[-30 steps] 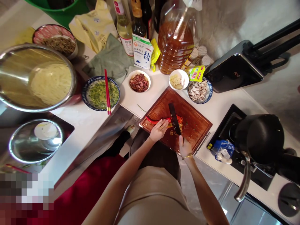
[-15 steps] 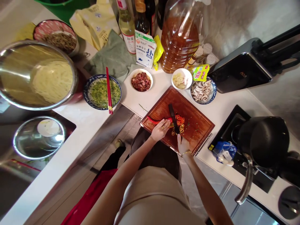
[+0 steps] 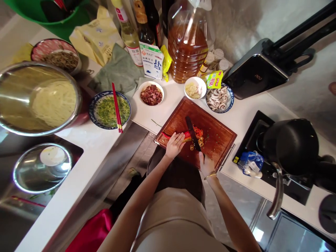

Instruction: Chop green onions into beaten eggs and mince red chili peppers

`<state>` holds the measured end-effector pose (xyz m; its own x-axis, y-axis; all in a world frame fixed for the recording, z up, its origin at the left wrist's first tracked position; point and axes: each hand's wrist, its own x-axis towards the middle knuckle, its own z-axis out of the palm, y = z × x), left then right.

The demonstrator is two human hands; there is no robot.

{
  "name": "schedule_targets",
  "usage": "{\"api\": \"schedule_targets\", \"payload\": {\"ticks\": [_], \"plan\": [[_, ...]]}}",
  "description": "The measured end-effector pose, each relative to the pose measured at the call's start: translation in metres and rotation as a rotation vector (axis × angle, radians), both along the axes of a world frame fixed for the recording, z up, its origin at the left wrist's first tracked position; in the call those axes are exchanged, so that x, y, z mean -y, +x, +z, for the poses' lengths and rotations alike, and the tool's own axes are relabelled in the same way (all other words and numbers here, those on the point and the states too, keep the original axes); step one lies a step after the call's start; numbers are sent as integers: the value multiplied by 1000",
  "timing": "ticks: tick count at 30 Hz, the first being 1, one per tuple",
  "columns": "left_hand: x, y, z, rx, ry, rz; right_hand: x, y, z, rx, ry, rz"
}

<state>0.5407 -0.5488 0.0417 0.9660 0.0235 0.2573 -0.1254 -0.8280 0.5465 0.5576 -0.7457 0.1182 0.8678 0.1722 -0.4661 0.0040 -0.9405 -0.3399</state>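
Observation:
On the wooden cutting board (image 3: 212,154), my left hand (image 3: 175,144) is closed over a red chili pepper (image 3: 166,135) and a yellowish one beside it, pressing them down. My right hand (image 3: 207,164) grips the handle of a black-bladed knife (image 3: 192,133), whose blade lies across the cut ends of the peppers. Red and yellow chili rings (image 3: 199,134) are gathered at the right side of the blade. Green specks dot the board further right.
Behind the board stand bowls of chopped meat (image 3: 151,93), minced garlic (image 3: 195,87) and sliced mushrooms (image 3: 219,98). A bowl with red chopsticks (image 3: 117,108) and a steel pot (image 3: 39,132) are left. A black pot (image 3: 291,147) sits on the stove at right; a knife block (image 3: 258,75) is behind.
The view has shifted a little. My left hand has slid slightly left along the peppers, away from the blade. The knife stays in my right hand, its blade tilted a bit more.

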Motion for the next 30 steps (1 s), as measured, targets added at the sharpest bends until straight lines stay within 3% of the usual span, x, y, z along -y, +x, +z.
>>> {"api": "schedule_targets", "payload": {"ticks": [8, 16, 21, 26, 30], "plan": [[3, -4, 0, -50, 56, -22, -3, -10, 1, -18, 12, 5], [4, -4, -2, -74, 45, -17, -9, -26, 6, -69, -116, 25], [1, -3, -4, -84, 26, -41, -33, -20, -12, -65, -153, -43], [-3, -2, 1, -73, 58, -73, -32, -4, -32, -28, -15, -141], [-2, -1, 7, -41, 66, -42, -17, 3, -25, -45, 51, -179]]}}
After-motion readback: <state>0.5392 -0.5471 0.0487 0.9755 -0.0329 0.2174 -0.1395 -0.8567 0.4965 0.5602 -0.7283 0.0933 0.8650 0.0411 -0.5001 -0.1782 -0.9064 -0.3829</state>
